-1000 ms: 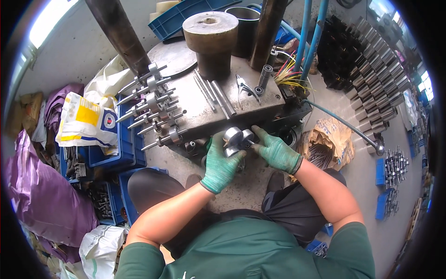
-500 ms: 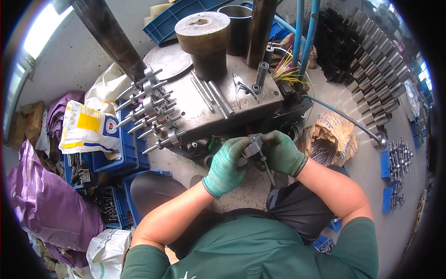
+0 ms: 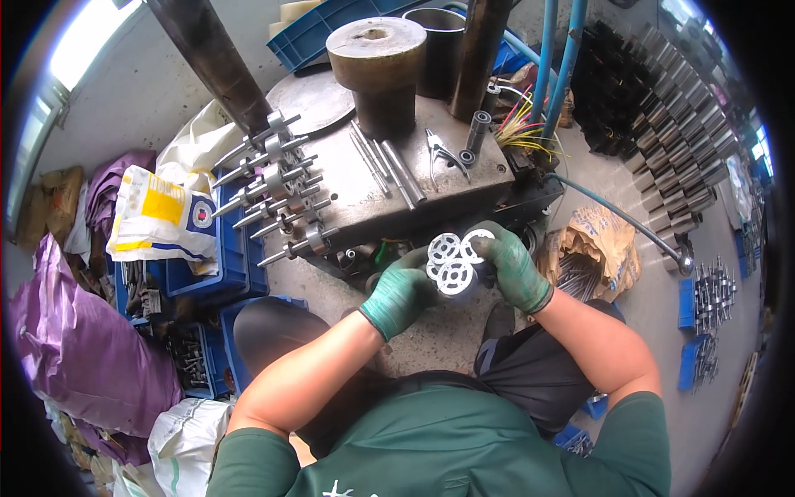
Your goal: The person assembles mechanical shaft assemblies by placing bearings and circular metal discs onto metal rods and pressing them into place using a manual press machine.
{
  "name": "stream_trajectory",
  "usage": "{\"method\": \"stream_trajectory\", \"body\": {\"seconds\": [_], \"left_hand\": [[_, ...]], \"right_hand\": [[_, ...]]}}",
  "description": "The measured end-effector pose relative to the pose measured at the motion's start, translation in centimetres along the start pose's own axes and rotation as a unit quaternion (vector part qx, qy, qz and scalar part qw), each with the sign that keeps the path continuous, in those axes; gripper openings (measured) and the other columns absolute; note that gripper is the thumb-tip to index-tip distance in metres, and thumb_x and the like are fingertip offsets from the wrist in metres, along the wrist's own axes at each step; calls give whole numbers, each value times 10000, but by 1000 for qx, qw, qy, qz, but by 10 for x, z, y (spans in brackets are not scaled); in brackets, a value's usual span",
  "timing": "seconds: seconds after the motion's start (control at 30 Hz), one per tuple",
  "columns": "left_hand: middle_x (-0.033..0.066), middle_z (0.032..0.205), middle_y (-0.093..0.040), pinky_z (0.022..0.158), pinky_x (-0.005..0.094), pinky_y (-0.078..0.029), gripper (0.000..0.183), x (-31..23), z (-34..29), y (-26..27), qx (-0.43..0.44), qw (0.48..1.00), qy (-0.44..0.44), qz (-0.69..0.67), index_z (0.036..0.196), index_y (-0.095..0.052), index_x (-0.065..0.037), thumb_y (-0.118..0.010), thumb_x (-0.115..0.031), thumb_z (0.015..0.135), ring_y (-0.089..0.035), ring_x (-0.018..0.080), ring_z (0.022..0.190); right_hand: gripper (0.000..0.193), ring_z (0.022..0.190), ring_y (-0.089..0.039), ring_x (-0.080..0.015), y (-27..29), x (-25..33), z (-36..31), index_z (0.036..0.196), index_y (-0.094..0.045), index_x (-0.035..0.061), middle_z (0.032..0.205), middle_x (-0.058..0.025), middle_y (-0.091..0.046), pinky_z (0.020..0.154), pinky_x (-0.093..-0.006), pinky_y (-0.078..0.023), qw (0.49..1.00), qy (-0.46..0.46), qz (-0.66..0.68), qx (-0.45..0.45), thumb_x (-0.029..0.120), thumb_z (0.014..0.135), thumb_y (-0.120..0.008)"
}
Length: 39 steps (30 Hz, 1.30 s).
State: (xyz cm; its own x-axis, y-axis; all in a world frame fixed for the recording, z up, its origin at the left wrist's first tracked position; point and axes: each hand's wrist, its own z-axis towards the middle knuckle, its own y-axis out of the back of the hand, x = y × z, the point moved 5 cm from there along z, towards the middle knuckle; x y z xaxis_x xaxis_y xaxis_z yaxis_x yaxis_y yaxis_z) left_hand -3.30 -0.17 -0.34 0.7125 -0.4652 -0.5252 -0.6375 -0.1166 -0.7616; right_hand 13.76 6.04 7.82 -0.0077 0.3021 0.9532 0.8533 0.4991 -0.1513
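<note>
In front of the steel bench (image 3: 364,211), my gloved hands are close together around a cluster of several pale round discs (image 3: 455,277) with cut-out slots. My left hand (image 3: 401,295) is closed on the cluster's left side, its fingertips partly hidden behind the discs. My right hand (image 3: 512,263) grips the upper right disc (image 3: 477,246) near its rim. The discs' slotted faces point up toward me; whatever lies behind them is hidden. Both gloves are green.
The bench carries steel rods (image 3: 401,172), pliers (image 3: 440,156), a small bearing (image 3: 467,156) and a thick flanged cylinder (image 3: 377,74). Shafts with metal cylinders (image 3: 277,178) line its left edge. A brown paper sack of rods (image 3: 592,248) stands right; blue crates (image 3: 211,265) sit left.
Half a second ago my hands held a grey metal piece with a thin rod pointing down. Now slotted disc faces are turned up, and the rod no longer shows. The view has shifted slightly.
</note>
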Motion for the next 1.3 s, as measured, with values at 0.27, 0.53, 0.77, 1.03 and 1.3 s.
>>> {"method": "stream_trajectory", "body": {"seconds": [0.27,0.53,0.77,1.03,1.3], "left_hand": [[82,1225,-704,1071,440,-532,463,19,-16,-22,-39,979,87,-179,1293,-637,-109,-660,-496,1040,-678,263,1160],[45,1109,-699,946,375,-563,332,25,-3,11,-152,988,-17,-25,1221,-655,-89,-634,-392,1089,-676,190,1038],[107,982,-728,791,344,-580,408,-1,1,15,-257,920,-133,266,1137,-686,13,-775,-360,1000,-696,186,885],[218,990,-748,864,391,-572,485,-5,15,27,-209,680,-182,679,1046,-752,12,-878,-404,831,-726,305,909],[73,1066,-728,893,408,-586,286,19,13,73,-300,941,-63,-143,1180,-700,-76,-709,-301,1003,-685,241,925]], "right_hand": [[582,1019,-673,-141,-21,-4,-15,1424,-524,-17,1140,-124,-702,906,-337,-575,965,29,-238,102,204,934,-745],[731,1092,-716,-447,-46,-10,-7,1485,-411,-5,1171,-290,-707,930,-466,-588,897,121,-412,106,241,891,-759],[707,853,-746,-443,-57,-8,2,1401,-436,-59,922,-262,-740,756,-505,-606,787,47,-610,78,369,910,-714],[471,963,-760,-387,-31,-8,12,1186,-685,-8,995,-223,-777,842,-494,-600,609,-95,-755,224,354,887,-641],[538,1003,-731,-414,15,0,13,1180,-696,-21,1023,-255,-755,895,-499,-570,696,-96,-692,166,419,876,-637]]}}
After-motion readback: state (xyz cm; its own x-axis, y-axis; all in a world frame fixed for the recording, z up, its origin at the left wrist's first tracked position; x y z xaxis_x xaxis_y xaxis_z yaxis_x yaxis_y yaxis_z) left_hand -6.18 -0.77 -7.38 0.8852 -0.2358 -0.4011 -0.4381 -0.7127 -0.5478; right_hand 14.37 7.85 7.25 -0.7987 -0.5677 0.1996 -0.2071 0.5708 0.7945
